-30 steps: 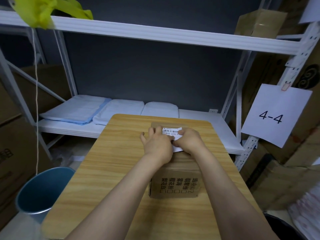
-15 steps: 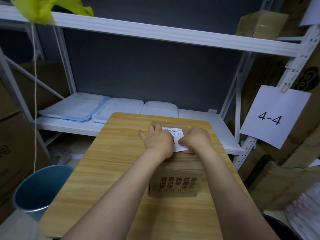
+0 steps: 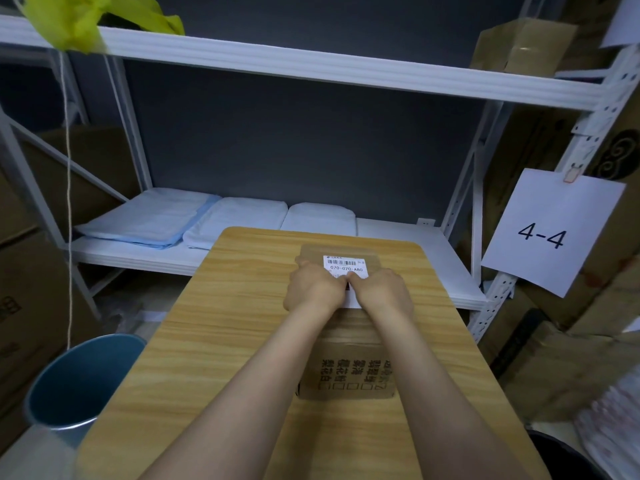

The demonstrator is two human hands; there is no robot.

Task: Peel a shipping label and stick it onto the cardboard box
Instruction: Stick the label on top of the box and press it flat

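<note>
While we look down over our two forearms, we see one cardboard box (image 3: 346,375) standing on the wooden table (image 3: 214,358); its flaps are closed, so we cannot tell what is inside. One white shipping label (image 3: 344,268) lies flat on the top face of this box, toward the far edge. Its long axis runs away from us, and the barcode with the print 070-070-A80 is at the far end, readable from our side. The near part of the label is hidden under our hands.

Our left hand (image 3: 313,289) and our right hand (image 3: 382,289) rest side by side on the label, and their fingertips meet near the middle. Both hands press down on the paper and the box top; the fingers are bent, but we cannot tell if they pinch anything.

To the left of the table, on the floor, stands one blue bin (image 3: 79,379), and its inside looks dark, so its content is not clear. On the lower shelf (image 3: 408,258) behind the table we count three flat pale packets (image 3: 235,220) lying next to each other. One small carton (image 3: 519,43) sits on the upper shelf at the right. One white sheet marked 4-4 (image 3: 550,233) hangs from the rack post on the right.
</note>
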